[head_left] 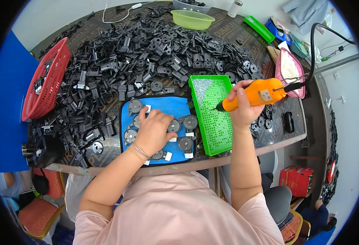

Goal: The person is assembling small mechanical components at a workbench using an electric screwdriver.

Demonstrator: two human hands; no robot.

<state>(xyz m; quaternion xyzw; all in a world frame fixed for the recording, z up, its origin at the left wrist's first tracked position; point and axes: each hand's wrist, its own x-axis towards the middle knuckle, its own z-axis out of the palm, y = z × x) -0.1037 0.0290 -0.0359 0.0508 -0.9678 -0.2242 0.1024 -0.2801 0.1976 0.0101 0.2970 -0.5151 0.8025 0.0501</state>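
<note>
In my right hand (245, 107) is an orange electric screwdriver (261, 92), gripped round its body, with a black cable at its rear end. Its dark tip points left over a green perforated tray (207, 143); small silvery screws (202, 87) are heaped in the tray's far left corner. My left hand (153, 130) rests with fingers apart over a blue mat (163, 103), among several round black parts (185, 143) with white tabs. Some of these parts are partly hidden under the hand, and its fingertips touch them.
A big pile of black plastic parts (146, 53) spreads across the table behind the mat. At the left stands a red basket (50, 87). A yellow-green bowl (192, 19) is at the back; a pink basket (296, 67) and a narrow green tray (259, 29) are at the right.
</note>
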